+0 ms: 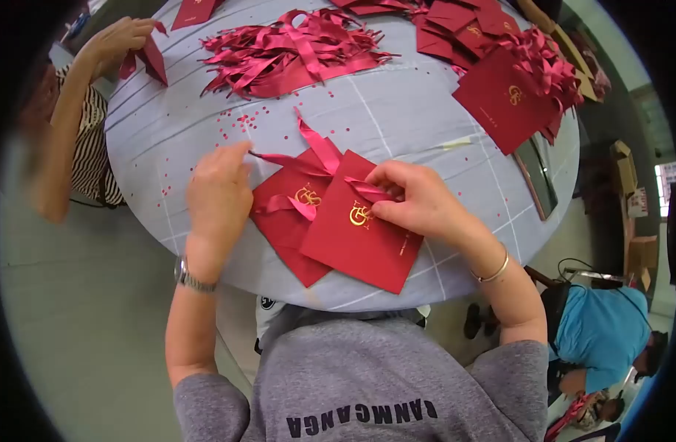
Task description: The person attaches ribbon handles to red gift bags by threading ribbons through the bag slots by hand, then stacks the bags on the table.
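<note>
Two red cards with gold emblems lie overlapped near the table's front edge. The upper red card (364,239) is on the right and partly covers the lower red card (279,239). My right hand (415,199) pinches the red ribbon (366,189) at the upper card's top, thumb and fingers together. My left hand (221,193) is left of the lower card, its fingers closed on the dark tip of a long ribbon (297,162) that stretches right toward the cards. Another ribbon end (316,140) points up and away from the cards.
A heap of red ribbons (294,55) lies at the back of the table (397,110). Ribboned red cards (504,96) are piled at the right, beside a phone-like dark slab (535,177). Another person's hand (120,40) holds a red card at the left. Red confetti is scattered about.
</note>
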`<state>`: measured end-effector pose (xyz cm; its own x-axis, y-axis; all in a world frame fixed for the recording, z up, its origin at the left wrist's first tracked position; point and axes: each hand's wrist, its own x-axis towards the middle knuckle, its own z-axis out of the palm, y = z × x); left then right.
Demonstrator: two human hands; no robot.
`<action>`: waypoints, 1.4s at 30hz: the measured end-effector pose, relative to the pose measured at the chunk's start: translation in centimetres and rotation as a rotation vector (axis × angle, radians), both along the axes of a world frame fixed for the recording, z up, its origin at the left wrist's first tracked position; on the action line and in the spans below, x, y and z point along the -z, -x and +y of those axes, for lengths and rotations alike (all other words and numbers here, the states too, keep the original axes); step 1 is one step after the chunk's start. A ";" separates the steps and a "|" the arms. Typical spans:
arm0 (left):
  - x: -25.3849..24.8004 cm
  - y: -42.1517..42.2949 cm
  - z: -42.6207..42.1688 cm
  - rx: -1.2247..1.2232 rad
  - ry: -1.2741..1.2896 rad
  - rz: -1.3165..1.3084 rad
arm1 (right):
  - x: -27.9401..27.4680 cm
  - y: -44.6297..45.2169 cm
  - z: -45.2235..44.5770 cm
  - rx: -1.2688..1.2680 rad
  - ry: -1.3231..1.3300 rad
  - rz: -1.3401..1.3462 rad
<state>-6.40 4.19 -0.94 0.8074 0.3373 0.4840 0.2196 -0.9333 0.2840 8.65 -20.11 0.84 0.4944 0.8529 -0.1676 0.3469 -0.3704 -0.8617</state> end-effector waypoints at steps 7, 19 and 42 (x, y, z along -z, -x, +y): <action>-2.0 3.2 -10.0 0.088 0.229 0.104 | -0.9 0.1 -1.1 -0.121 -0.039 -0.382; -2.7 0.4 -7.9 -0.031 0.477 0.161 | -2.3 0.1 -11.3 0.097 0.093 -0.175; -1.6 -0.8 -3.8 0.178 0.956 0.399 | -3.3 3.5 -8.0 0.124 -0.824 -0.152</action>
<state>-5.65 0.41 0.64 0.9251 0.2996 -0.2332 0.3412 -0.3866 0.8568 5.15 -28.12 4.10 0.5596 0.6114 0.5595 0.4790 0.3123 -0.8204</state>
